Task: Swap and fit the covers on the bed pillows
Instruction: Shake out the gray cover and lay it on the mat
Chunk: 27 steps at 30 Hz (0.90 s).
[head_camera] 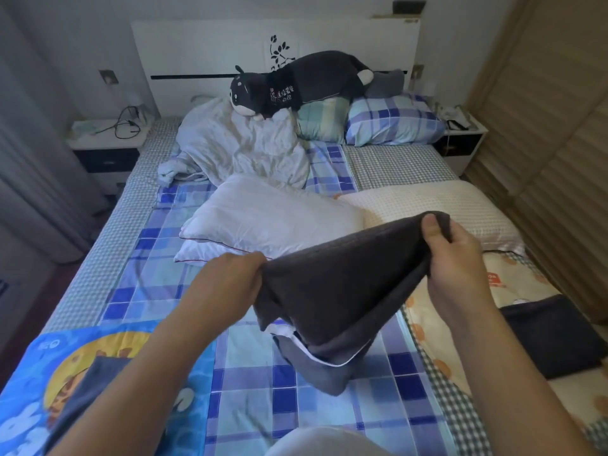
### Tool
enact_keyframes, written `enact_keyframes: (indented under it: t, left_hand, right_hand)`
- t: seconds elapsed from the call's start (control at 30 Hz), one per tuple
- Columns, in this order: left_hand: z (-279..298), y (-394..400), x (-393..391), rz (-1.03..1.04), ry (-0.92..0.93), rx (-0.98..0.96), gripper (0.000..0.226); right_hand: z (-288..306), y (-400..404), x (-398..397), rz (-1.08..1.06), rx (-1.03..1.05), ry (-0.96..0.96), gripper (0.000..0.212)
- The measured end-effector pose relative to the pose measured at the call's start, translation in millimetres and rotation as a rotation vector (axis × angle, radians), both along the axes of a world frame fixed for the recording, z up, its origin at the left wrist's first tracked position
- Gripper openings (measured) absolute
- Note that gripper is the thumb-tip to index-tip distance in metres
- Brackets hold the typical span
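Head view: both hands are up in the lower middle of the frame, stretching a dark grey textured pillow cover (342, 291) between them above the bed. The left hand (230, 281) bunches one edge of the cover in curled fingers, just left of centre. The right hand (450, 255) grips the opposite edge higher up, thumb pressed over the top of the cloth. The cover sags between the two grips, and its lower end, with a white lining edge showing, droops down onto the blue and white checked bed sheet (296, 406).

Just beyond the hands, at centre frame, a bare white pillow with thin red piping (263, 218) lies flat on the sheet. Beside it on the right, touching it, lies a cream waffle-textured pillow (434, 205). At the upper middle, a crumpled white duvet (240, 146) is heaped, and a dark grey plush cat toy (296, 83) lies across the top against the white headboard (204, 51). To the upper right sits a blue plaid pillow (391, 120). At the right edge, a folded dark cloth (552, 337) rests on an orange-patterned quilt (437, 327). At lower left lies a bright blue cartoon-print blanket (39, 390).
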<state>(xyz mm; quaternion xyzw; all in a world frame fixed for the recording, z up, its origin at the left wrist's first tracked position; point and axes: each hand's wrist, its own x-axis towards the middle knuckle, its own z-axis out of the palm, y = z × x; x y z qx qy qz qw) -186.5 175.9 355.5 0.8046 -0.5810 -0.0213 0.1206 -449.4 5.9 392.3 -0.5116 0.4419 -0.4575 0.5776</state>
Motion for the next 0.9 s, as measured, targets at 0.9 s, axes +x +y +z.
enact_keyframes:
  t: [0.9]
  left_hand:
    - [18.9, -23.0, -47.9, -0.026, 1.253, -0.331, 0.018]
  right_hand:
    - [7.6, 39.0, 28.2, 0.539, -0.253, 0.131, 0.02]
